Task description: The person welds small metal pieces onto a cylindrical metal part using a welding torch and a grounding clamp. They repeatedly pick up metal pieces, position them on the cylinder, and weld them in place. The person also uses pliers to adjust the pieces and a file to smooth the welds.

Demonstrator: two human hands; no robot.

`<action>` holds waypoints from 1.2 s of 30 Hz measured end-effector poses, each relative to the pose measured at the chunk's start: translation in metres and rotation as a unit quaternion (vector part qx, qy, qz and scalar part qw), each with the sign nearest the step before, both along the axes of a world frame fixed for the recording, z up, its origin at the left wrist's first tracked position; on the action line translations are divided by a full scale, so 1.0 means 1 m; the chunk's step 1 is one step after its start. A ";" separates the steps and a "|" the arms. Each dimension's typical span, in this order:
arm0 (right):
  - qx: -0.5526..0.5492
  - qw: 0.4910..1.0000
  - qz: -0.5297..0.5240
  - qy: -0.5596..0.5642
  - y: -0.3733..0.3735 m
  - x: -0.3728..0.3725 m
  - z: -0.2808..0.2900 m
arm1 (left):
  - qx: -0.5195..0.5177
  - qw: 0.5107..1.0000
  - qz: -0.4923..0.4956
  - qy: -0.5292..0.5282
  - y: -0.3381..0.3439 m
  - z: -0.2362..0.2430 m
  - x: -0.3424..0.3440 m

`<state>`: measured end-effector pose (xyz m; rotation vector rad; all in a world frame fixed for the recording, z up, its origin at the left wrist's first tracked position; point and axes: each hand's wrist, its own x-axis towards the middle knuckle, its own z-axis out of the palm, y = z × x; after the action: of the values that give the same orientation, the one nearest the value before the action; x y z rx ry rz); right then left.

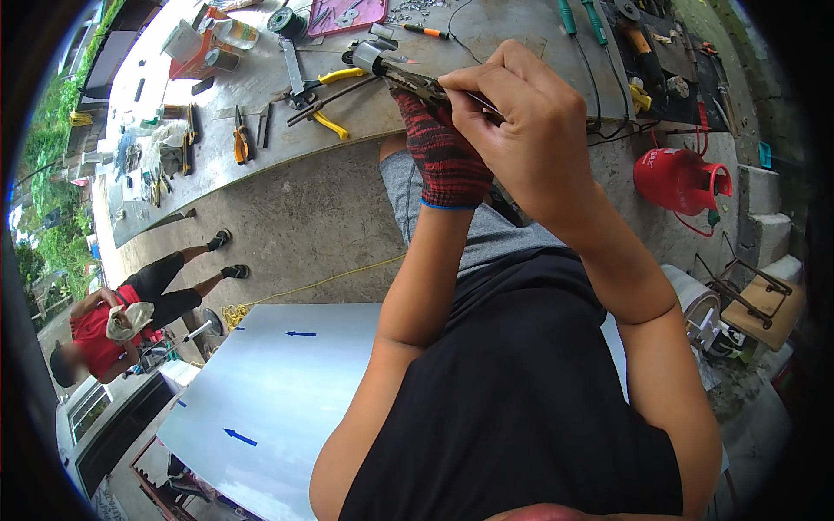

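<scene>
My left hand (441, 156) wears a red-and-black knit glove with a blue cuff edge. It is closed round a pair of metal pliers (415, 82), partly hidden by my fingers. At the far end of the pliers sits a short silver metal cylinder (368, 57). My right hand (526, 122) is bare and pinches a thin dark rod-like tool (486, 104) against the near side of the pliers; its exact kind is hidden. Just left of the gloved hand, yellow-handled pliers (332, 127) lie with dark metal bars at the table's edge.
The metal worktable (287, 161) carries orange-handled pliers (241, 143), an orange screwdriver (426, 31), a pink tray (382, 12) and a wire spool (285, 23). A red gas cylinder (676, 181) stands at right. A pale sheet (295, 382) lies behind me. Someone in red (122, 326) is at left.
</scene>
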<state>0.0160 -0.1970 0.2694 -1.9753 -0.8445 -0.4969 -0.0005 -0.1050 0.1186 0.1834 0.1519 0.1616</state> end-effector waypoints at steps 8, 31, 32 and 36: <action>0.001 1.000 -0.010 0.018 -0.024 0.007 0.023 | 0.016 0.993 0.042 0.106 0.009 0.024 0.000; -0.283 0.929 -0.236 -0.043 -0.017 0.335 -0.176 | 0.069 0.989 0.003 0.131 0.013 0.029 0.023; -0.286 0.932 -0.221 -0.031 -0.016 0.335 -0.178 | 0.071 0.989 0.002 0.132 0.013 0.026 0.024; -0.277 0.934 -0.224 -0.031 -0.023 0.343 -0.183 | 0.073 0.989 -0.011 0.128 0.012 0.020 0.035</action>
<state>0.3593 -0.2195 0.0868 -2.7143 -0.6029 -0.6314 0.0342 -0.0935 0.1381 0.3513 0.3932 0.1259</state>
